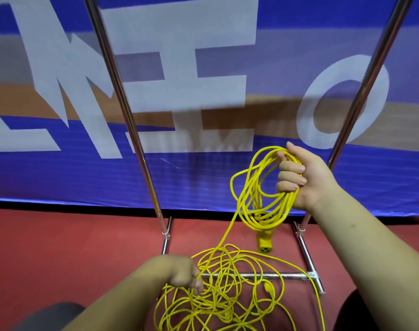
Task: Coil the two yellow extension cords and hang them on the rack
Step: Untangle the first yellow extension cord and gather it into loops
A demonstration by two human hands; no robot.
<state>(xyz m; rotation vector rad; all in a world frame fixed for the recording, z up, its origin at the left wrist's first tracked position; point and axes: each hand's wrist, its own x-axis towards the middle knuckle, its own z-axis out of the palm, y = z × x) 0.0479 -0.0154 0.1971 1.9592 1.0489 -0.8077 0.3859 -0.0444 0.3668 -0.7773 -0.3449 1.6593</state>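
A red floor (60, 247) runs up to a blue banner (203, 182) with big white letters, and the chrome rack (132, 130) stands in front of it, its 2 uprights rising out of view and its base bar low on the floor.

My right hand (304, 177) is closed around a coil (263, 222) of yellow extension cord, held up between the uprights, with the socket end (265, 242) dangling below the loops. My left hand (182, 275) is low, fingers curled round the feed strand (225, 237) that runs from the coil down into the tangled pile (227, 295) on the floor. I cannot tell whether that pile is 1 cord or 2. Part of it lies across the rack's base bar.

Most of the coiling looks undone to me, and nothing hangs on the rack where I can see it. The risk is the tangle: if I pull the strand fast, crossed loops could cinch into a knot or snag on the base bar and tug the rack. The loops in my right hand are uneven, so a loose one could slip out as I add more.
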